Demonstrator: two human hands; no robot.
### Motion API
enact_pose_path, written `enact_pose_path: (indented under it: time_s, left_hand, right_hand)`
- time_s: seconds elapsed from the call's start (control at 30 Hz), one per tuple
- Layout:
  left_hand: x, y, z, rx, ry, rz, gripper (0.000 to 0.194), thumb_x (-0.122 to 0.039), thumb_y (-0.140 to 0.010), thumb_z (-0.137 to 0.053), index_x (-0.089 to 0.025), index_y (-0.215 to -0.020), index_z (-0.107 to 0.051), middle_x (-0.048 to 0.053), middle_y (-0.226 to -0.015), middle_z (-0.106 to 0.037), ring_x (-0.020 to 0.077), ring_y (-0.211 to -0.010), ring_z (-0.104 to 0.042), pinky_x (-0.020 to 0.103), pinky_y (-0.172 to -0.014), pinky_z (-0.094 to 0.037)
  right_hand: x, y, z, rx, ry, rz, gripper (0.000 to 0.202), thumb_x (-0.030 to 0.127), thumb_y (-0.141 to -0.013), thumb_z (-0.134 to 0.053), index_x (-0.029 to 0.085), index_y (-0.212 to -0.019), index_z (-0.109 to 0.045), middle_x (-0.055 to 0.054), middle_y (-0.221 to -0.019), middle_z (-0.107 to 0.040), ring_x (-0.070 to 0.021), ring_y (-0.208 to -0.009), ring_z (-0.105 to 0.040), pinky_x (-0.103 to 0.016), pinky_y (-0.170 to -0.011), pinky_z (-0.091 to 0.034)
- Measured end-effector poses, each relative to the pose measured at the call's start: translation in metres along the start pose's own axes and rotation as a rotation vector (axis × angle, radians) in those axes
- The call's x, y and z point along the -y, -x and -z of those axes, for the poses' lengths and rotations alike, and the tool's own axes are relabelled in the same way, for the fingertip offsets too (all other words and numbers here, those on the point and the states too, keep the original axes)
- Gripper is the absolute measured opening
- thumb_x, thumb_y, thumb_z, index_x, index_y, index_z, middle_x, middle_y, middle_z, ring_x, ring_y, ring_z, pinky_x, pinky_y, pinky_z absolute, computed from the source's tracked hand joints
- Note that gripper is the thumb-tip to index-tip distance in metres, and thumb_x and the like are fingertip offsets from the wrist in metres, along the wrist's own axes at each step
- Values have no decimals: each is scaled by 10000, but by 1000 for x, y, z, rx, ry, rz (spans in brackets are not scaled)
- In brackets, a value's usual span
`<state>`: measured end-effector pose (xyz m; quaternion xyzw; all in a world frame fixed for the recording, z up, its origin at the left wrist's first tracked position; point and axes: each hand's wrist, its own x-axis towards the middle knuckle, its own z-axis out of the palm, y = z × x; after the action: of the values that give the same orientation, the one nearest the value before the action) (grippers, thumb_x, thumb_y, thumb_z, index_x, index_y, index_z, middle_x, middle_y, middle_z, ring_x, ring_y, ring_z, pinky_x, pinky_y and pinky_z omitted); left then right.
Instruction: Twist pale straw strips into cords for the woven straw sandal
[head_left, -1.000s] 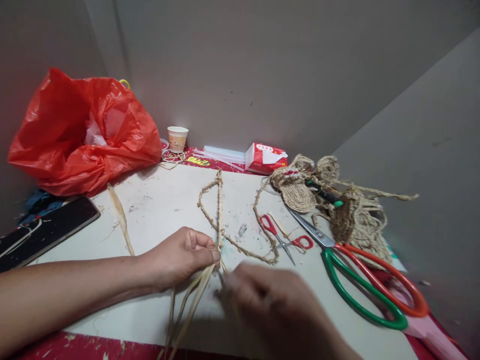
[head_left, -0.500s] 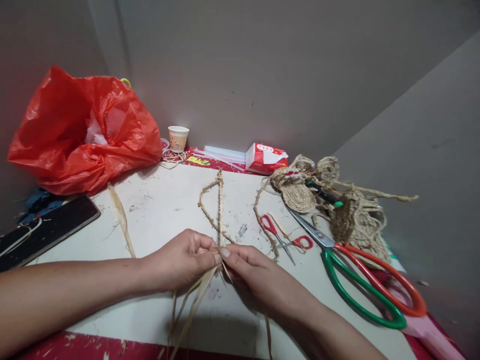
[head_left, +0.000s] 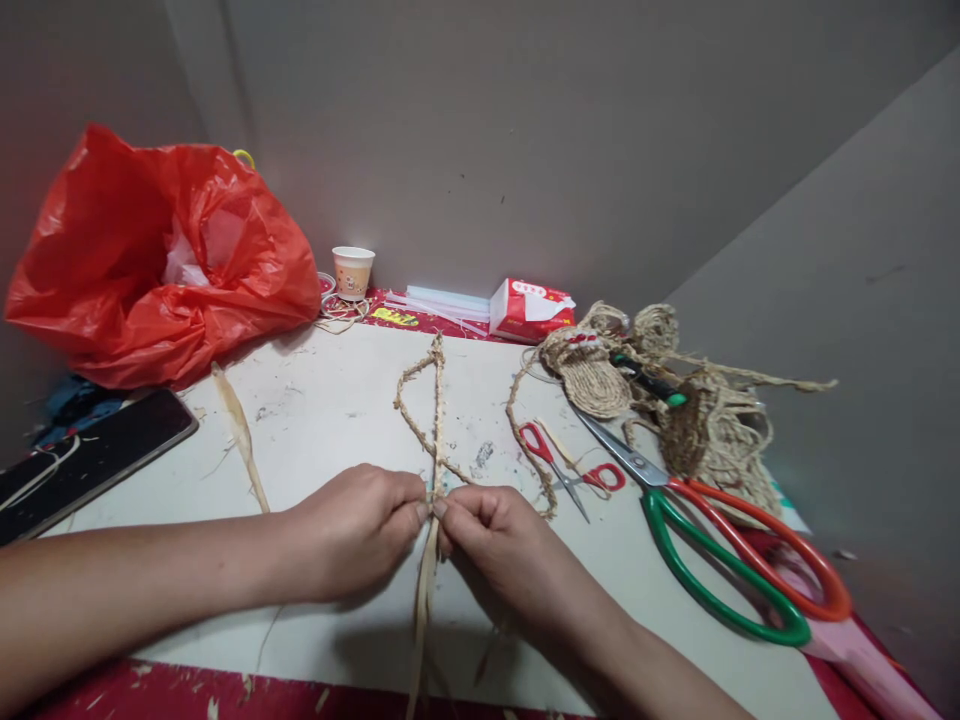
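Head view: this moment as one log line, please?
left hand: pinching fiber cord; right hand: pinching fiber cord; small scissors: on white board

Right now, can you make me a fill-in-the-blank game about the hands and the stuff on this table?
1. The big scissors have one orange handle and one ____ handle.
2. Counting the left hand and the right hand, ____ hands pinch the straw-coloured cord.
3. The handles of the small scissors are ____.
4. The phone lies on the ____ side of the picture.

Missing words: green; two; red; left.
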<state>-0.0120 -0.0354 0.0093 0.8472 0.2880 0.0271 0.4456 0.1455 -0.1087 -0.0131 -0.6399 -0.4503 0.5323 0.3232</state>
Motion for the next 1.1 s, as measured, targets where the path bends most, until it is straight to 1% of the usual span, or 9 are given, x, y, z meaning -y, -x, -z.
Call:
enact_pose_path:
  time_s: [0.17,0.33,0.57,0.67,0.77,0.83,0.93,0.97,1.1]
  left_hand:
    - [-3,15,-18,-21,-427,-100,217,-215,-895,-336,-183,-780,-517,-11,-596,-525,114,-484,-437,245,-492,-270]
    - [-4,20,-28,-3,-863,-261,225,-84,-779,-383,-126,-915,-557,73,-694,-599,201,-510,-538,284,-452,-341]
    - [-10,24,-37,-41,-958,-304,278,-71,-750,-398,-90,-956,-585,98,-678,-594,218,-497,-553,302,-406,-396]
    - [-13,30,-43,31,-913,-363,182,-123,-739,-475,-97,-857,-610,126,-706,-620,218,-499,-559,293,-394,-365]
    - [-18,37,-35,46,-794,-467,76,-150,-744,-529,-137,-730,-603,84,-613,-604,185,-466,-529,279,-399,-313]
    - [-21,36,-20,-96,-630,-488,127,-195,-788,-522,-173,-673,-571,43,-568,-573,150,-470,-500,272,-438,-316]
    - [-23,26,6,-409,-225,-254,116,-258,-823,-491,-182,-768,-560,39,-693,-601,142,-631,-541,269,-598,-392]
    - [-23,20,11,-425,-20,-139,96,-253,-809,-493,-180,-828,-553,36,-743,-607,139,-671,-548,264,-623,-398]
    - [-13,0,7,-48,785,217,309,-232,-675,-568,-161,-960,-472,-14,-635,-574,111,-568,-520,237,-555,-364]
  right_hand:
    - [2,4,-10,-45,-75,12,345,350,-830,-447,195,-533,-361,56,-520,-305,-88,-508,-257,-232,-497,-253]
    - [2,7,-15,-19,-167,-12,383,407,-842,-465,206,-548,-322,65,-515,-273,-87,-508,-220,-243,-475,-202]
    - [-4,7,-18,48,-274,-9,387,434,-832,-518,198,-563,-369,65,-510,-321,-87,-502,-250,-237,-484,-214]
    - [-6,7,-18,37,-316,-24,349,434,-815,-544,187,-595,-436,63,-509,-359,-86,-487,-262,-226,-478,-232]
    - [-2,9,-16,23,-335,-39,311,431,-804,-555,182,-631,-484,63,-503,-381,-83,-462,-274,-218,-466,-250]
    - [2,11,-14,24,-351,-37,305,432,-797,-566,182,-641,-489,55,-517,-413,-88,-469,-319,-214,-472,-271]
    - [5,12,-12,32,-349,-4,312,440,-795,-582,178,-652,-487,47,-542,-441,-92,-498,-356,-210,-489,-290]
    - [4,12,-11,29,-338,11,318,443,-796,-585,177,-653,-486,50,-538,-435,-90,-496,-349,-208,-489,-288]
    - [3,10,-9,63,-318,50,337,453,-822,-562,161,-659,-518,30,-569,-469,-95,-520,-379,-207,-504,-314]
